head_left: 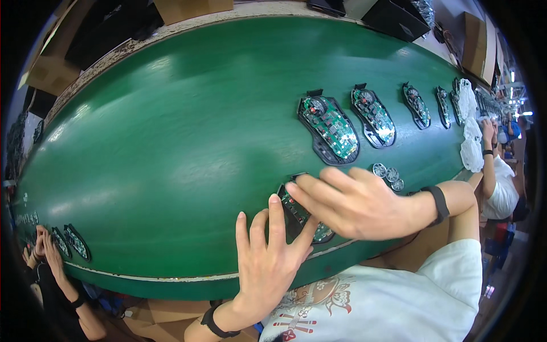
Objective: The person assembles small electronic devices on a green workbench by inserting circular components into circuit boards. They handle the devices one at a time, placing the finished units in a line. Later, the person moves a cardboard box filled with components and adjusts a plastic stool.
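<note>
A black housing with a green circuit board (294,214) lies near the table's front edge, partly covered by my hands. Spread and stretched, the fingers of my left hand (265,259) lie along its left side, with the thumb against its lower part. Over its upper end, my right hand (362,205) has bent fingers drawn together. Whatever sits between those fingertips is hidden. Just beyond my right hand are several small round silver-grey parts (392,175).
Similar open housings with boards (333,130), (373,117) stand in a row toward the right on the green table (171,142). White plastic bags (470,151) lie at the right. Co-workers' hands (48,251), (489,131) are at both ends. Cardboard boxes (194,8) line the far side.
</note>
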`<state>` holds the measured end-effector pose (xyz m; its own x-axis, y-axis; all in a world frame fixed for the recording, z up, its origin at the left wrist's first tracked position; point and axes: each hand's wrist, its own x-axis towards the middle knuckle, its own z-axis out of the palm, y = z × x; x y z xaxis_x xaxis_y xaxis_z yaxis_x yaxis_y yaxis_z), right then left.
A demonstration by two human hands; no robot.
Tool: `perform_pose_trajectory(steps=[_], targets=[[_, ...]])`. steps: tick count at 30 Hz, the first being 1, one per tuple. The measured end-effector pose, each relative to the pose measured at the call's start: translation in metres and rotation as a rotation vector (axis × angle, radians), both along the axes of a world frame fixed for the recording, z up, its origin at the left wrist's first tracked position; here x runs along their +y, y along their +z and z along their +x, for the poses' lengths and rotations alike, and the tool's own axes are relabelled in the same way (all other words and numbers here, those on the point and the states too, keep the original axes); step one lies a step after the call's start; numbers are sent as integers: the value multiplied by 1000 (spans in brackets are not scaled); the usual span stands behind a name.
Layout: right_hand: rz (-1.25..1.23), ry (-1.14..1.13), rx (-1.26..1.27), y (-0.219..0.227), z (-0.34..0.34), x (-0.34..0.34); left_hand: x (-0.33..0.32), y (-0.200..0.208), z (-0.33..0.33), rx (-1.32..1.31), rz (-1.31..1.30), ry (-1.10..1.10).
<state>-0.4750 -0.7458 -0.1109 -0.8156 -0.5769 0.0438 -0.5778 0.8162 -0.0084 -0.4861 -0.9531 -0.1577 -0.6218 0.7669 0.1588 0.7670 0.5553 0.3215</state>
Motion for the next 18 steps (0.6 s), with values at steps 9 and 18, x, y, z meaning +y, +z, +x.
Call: perform_pose_trajectory(steps=[9, 18], targets=[[-320, -144, -214, 4, -12, 26, 9, -3, 8, 32, 1, 52], [-690, -219, -318, -29, -18, 33, -8, 4, -30, -96, 101, 20]])
